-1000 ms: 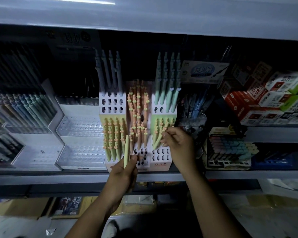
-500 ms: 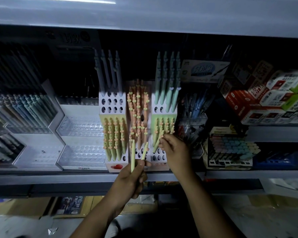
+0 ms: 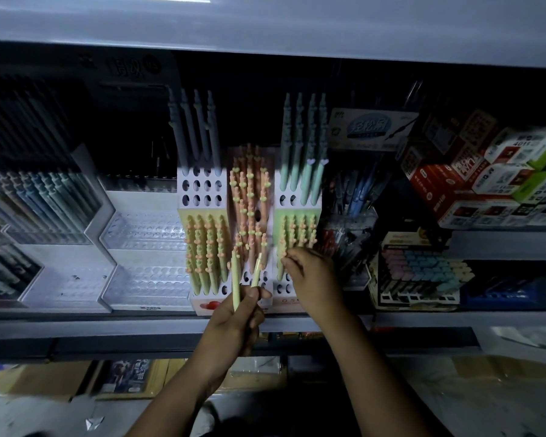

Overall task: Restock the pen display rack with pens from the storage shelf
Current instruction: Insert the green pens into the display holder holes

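Note:
A white pen display rack [image 3: 202, 190] with round holes stands on the shelf, in three columns. Yellow-green pens [image 3: 207, 247] fill its left column, orange pens [image 3: 249, 200] the middle one, green pens [image 3: 300, 228] the right one. My left hand [image 3: 234, 323] grips two pale green pens [image 3: 235, 279] upright in front of the rack's lower middle. My right hand [image 3: 312, 275] reaches to the lower right column and pinches a green pen there. Tall grey pens [image 3: 193, 127] and teal pens [image 3: 303, 143] stand in the back rows.
Clear plastic stepped trays [image 3: 145, 247] sit left of the rack, with pens [image 3: 38, 197] in more trays beyond. Stacked boxes [image 3: 486, 184] and a box of pastel items [image 3: 423, 269] fill the right. The shelf's front edge [image 3: 108, 323] runs below my hands.
My left hand shifted right and now holds two pens instead of one. My right hand dropped slightly lower on the right column.

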The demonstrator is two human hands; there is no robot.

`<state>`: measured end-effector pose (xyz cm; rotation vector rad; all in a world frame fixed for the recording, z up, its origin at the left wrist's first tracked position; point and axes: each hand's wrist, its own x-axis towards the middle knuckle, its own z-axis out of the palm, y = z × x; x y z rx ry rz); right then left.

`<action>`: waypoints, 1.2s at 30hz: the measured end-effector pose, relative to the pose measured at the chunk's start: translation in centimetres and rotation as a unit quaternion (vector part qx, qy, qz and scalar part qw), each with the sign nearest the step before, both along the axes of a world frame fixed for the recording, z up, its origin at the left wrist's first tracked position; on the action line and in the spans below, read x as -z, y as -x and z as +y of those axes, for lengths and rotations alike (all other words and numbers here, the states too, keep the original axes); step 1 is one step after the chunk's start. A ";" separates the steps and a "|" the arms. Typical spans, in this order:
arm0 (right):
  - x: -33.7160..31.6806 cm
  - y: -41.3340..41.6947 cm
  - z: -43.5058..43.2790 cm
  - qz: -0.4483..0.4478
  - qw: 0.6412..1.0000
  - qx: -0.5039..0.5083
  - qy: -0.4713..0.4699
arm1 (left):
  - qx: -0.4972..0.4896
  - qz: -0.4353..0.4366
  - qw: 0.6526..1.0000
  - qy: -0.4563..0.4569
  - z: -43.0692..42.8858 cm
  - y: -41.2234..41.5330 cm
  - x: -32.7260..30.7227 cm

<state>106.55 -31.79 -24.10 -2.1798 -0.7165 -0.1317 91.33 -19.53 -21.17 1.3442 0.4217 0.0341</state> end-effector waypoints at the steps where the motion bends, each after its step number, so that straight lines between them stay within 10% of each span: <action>1: 0.3 0.0 0.0 0.001 1.000 -0.006 0.003 | -0.002 -0.002 1.000 0.002 0.0 0.0 -0.1; 12: 0.7 1.6 -0.1 0.157 0.985 0.066 -0.024 | -0.020 -0.012 1.000 0.002 0.2 0.5 -0.6; 20: -3.9 5.0 2.1 0.363 0.897 -0.107 -0.228 | -0.034 -0.009 0.999 -0.011 1.0 1.2 -0.2; 28: -3.9 5.5 3.6 0.375 0.906 -0.132 -0.143 | -0.043 0.021 0.999 -0.011 2.4 3.0 0.7; 36: -3.6 4.3 5.6 0.301 0.912 -0.058 -0.272 | -0.127 0.019 0.992 -0.004 5.9 4.6 2.4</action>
